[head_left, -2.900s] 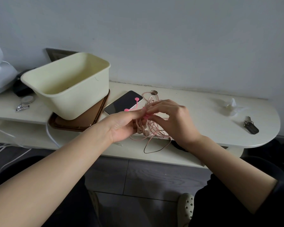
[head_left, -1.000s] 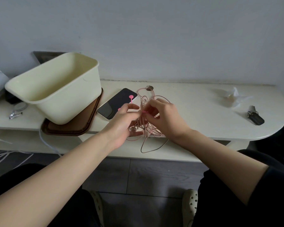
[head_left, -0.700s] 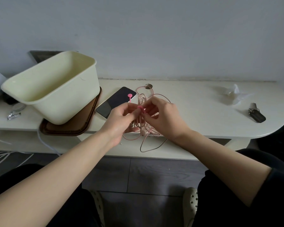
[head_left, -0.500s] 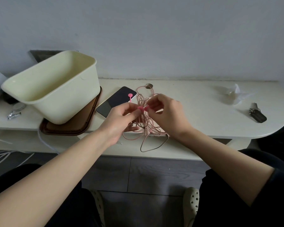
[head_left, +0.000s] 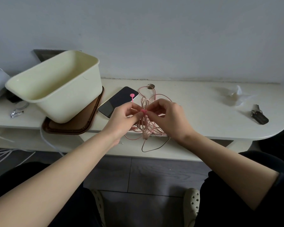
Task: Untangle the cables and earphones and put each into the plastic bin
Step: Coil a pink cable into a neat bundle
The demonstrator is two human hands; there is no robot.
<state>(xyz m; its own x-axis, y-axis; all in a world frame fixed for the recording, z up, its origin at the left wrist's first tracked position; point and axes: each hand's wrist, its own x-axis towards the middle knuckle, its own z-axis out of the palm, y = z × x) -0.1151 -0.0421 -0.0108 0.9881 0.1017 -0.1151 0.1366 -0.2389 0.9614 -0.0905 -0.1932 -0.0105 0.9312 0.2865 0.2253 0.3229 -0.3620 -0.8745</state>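
In the head view, the person is sitting in front of a pale table and is holding both hands together above its front part. The left hand and the right hand are meeting fingertip to fingertip, and both are pinching a small pink tie with curled fingers. The round end of this tie is sticking up over the phone. The tie is sitting at the middle of the tangled pink cables; I cannot tell whether it is wrapped around them. The cables are lying on the table between and under the hands, and one loop is hanging over the front edge. The cream plastic bin is standing to the left on a brown tray, well apart from the cables. On the right end of the table, a bunch of keys is lying near a crumpled clear wrapper.
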